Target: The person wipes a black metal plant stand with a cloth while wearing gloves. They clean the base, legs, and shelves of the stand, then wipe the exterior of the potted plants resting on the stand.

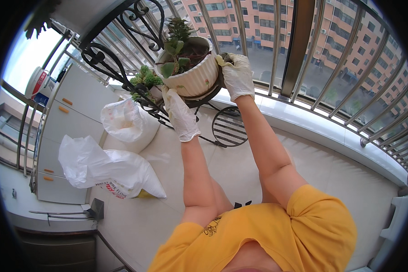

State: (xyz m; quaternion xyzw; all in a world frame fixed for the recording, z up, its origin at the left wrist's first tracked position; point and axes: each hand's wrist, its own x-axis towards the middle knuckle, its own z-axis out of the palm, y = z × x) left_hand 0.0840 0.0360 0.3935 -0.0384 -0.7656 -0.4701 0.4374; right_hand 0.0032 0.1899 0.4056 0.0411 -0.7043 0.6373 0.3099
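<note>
A cream ribbed ceramic flowerpot [193, 81] with succulents and dark soil stands on a round holder of a black wrought-iron plant stand [117, 69]. My left hand [180, 114], in a pale disposable glove, is at the pot's lower left side; its fingertips are partly hidden against the pot, and whether they grip it I cannot tell. On the pot's right side, my gloved right hand [237, 74] has its fingers curled around a small dark thing [227, 58], too unclear to name. A smaller green succulent [146, 79] sits left of the pot.
Two white woven sacks [131, 127] stand and lie on the tiled floor at left, beside a pale cabinet [73, 108]. A metal railing [275, 51] runs along the far side. A slatted round tier [230, 126] of the stand is low down. A dustpan [97, 209] lies lower left.
</note>
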